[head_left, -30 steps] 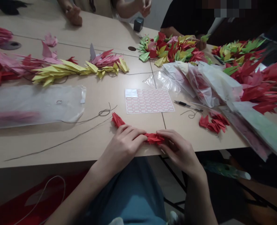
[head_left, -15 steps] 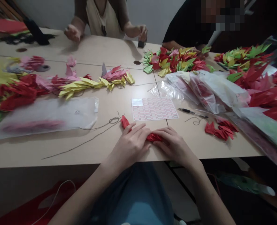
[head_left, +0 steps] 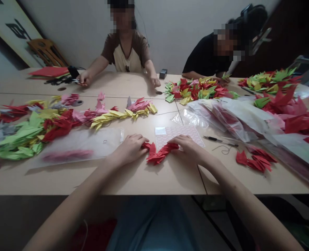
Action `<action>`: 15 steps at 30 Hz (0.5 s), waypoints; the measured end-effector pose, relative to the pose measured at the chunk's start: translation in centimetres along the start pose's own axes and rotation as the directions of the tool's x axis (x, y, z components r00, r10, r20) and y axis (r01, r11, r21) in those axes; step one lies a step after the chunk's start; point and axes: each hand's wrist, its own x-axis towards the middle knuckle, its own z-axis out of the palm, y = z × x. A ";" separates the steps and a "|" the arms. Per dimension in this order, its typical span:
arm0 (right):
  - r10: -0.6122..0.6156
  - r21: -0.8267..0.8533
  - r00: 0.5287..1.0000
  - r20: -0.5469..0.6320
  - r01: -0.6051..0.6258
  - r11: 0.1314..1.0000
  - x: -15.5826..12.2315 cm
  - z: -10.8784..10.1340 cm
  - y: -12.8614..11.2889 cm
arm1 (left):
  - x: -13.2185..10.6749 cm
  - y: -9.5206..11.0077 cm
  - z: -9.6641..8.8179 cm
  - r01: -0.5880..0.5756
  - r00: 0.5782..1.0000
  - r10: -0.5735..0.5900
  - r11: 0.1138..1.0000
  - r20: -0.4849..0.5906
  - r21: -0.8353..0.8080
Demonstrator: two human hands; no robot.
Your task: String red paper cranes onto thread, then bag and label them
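Observation:
A short string of red folded-paper cranes (head_left: 158,155) sags between my two hands, just above the front of the table. My left hand (head_left: 132,148) pinches its left end, and my right hand (head_left: 188,147) grips its right end. Behind my right hand, a sheet of red-framed labels (head_left: 170,131) lies partly covered. To the left of my left hand rests a frosted plastic bag (head_left: 91,143) with something pink inside. A smaller red bunch of folded paper (head_left: 256,159) sits on the right, below a black pen (head_left: 218,140).
Strings of yellow, red and green folded paper (head_left: 123,115) stretch across the left. Filled plastic bags (head_left: 238,116) cover the right. At the far side, one person (head_left: 125,55) holds something small beside a black box (head_left: 163,73); another person (head_left: 204,55) leans over a colourful pile (head_left: 196,90).
My hands have moved apart, uncovering the red string between them. The view has tilted up. The person opposite has let go of the black box and reached toward the left.

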 end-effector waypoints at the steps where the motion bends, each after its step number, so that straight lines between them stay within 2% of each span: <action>1: 0.003 0.003 1.000 0.015 -0.003 1.000 0.4 -0.2 0.3 | 0.2 -0.1 0.1 0.007 1.000 -0.007 1.000 -0.001 0.004; 4: -0.027 0.035 0.997 0.068 0.025 0.999 0.8 -0.9 0.6 | 0.3 -0.2 0.2 -0.005 1.000 0.005 1.000 -0.004 -0.009; 8: -0.120 0.088 0.986 0.118 0.110 0.990 0.7 -1.7 -0.5 | -0.5 -0.1 -0.2 -0.026 1.000 0.026 0.998 0.003 -0.054; 11: -0.165 0.098 0.974 0.157 0.150 0.984 0.8 -1.3 -1.6 | -1.0 0.3 -0.7 -0.037 0.999 0.040 0.990 0.019 -0.133; 15: -0.170 0.095 0.977 0.130 0.158 0.983 1.2 -0.1 -2.2 | -1.1 0.9 -0.8 -0.100 0.994 0.108 0.967 0.019 -0.234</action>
